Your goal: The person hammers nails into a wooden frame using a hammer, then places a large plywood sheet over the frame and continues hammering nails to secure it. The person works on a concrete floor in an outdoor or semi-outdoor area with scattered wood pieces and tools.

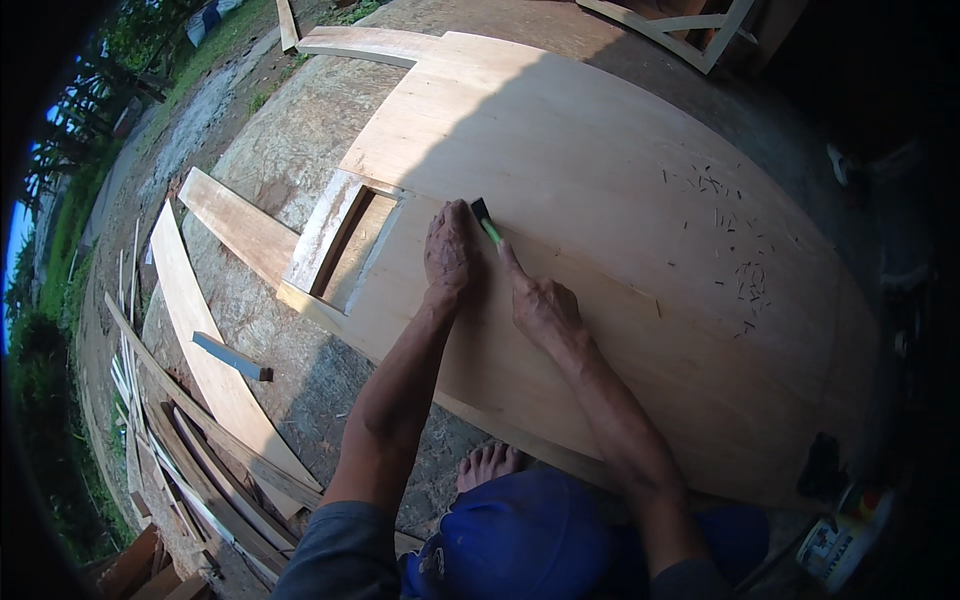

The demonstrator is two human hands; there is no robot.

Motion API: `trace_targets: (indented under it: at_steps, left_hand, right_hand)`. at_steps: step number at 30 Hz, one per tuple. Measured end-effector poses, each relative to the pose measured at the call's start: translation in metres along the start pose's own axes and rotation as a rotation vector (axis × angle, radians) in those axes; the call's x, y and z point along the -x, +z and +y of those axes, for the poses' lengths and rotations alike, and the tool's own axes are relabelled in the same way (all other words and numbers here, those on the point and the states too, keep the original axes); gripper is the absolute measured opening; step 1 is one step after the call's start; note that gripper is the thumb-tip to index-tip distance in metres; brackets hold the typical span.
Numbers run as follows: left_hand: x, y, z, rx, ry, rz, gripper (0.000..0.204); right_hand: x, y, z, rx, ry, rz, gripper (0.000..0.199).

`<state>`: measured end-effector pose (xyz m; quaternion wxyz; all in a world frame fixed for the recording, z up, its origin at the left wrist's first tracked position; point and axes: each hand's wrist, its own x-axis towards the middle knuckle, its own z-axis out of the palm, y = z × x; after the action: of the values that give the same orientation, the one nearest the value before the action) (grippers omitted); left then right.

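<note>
A large plywood panel [590, 190] lies flat in front of me, partly in shade. My right hand [545, 312] is closed round a hammer [489, 229] with a green handle and dark head, its index finger stretched along the handle. Just left of the hammer head, my left hand [448, 252] rests on the panel with its fingers drawn together. Whatever those fingers may pinch is hidden. Beside that hand, a rectangular opening [357, 245] framed by pale wood shows at the panel's left side. Small dark nails [750, 285] lie scattered on the right part of the panel.
Wooden boards [215, 335] and thin strips [190, 470] lie on the ground at left, with a short grey bar [232, 357] across one board. A labelled bucket [840, 545] stands at lower right. Near the panel's front edge are a bare foot [488, 466] and blue cloth [525, 540].
</note>
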<state>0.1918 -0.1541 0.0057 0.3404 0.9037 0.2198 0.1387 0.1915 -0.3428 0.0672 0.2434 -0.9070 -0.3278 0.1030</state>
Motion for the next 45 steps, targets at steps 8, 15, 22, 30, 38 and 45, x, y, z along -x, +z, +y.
trace_targets:
  at_steps: [8,15,22,30,38,45]
  left_hand:
    - [-0.003,-0.002,-0.012,-0.188,0.234,-0.019,0.073]
    - [0.066,0.046,0.048,-0.004,0.477,-0.092,0.069]
    - [0.083,0.114,0.175,0.020,0.661,-0.390,0.033]
    - [0.043,0.194,0.300,0.008,0.582,-0.607,0.023]
    - [0.053,0.271,0.334,-0.209,0.753,-0.500,0.019]
    - [0.046,0.277,0.331,-0.283,0.832,-0.351,0.012]
  right_hand:
    - [-0.004,-0.100,0.056,0.164,-0.110,0.026,0.071]
    - [0.170,-0.170,0.199,-0.017,0.206,0.404,0.068]
    - [0.377,-0.123,0.292,-0.469,0.815,0.897,0.060]
    - [0.406,-0.100,0.307,-0.867,0.850,1.090,0.067]
    - [0.422,-0.113,0.309,-0.969,0.804,1.091,0.065]
    - [0.424,-0.091,0.330,-0.682,0.809,1.028,0.066]
